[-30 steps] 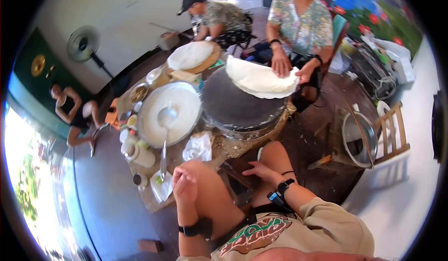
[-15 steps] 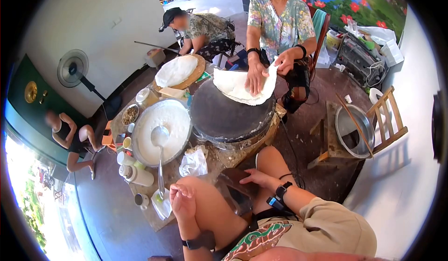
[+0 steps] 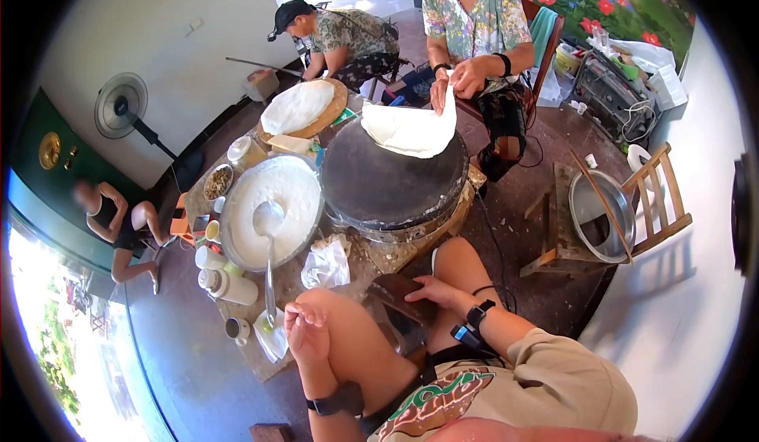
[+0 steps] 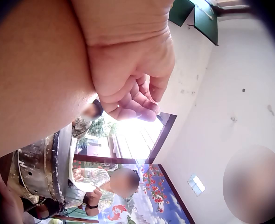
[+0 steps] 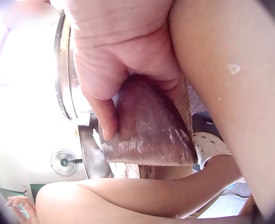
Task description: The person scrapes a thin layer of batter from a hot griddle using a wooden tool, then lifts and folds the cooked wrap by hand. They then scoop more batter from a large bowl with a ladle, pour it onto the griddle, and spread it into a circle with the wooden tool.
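My left hand [image 3: 307, 331] rests by my raised left knee, fingers loosely curled; in the left wrist view the palm [image 4: 132, 60] holds nothing. Between my knees, my right hand [image 3: 439, 292] grips a dark brown half-oval scraper [image 5: 149, 128], thumb on one face, the other fingers mostly hidden behind it. Its straight edge has whitish smears. Ahead of my knees is a round dark griddle [image 3: 371, 185]. Across it, a seated person [image 3: 478, 39] pinches and lifts one end of a thin white pancake [image 3: 403, 130], whose other part lies on the griddle.
Left of the griddle sits a wide basin [image 3: 222, 224] of white batter with a ladle [image 3: 269, 221] in it. Squeeze bottles [image 3: 233, 286], a crumpled plastic bag [image 3: 326, 264] and a board of pancakes [image 3: 336, 106] share the table. A metal basin [image 3: 624, 205] stands on a chair at right.
The person opposite has peeled the pancake's right end up and drawn it toward themselves. The head view has shifted. My right hand tilts the scraper slightly; my left hand stays put.
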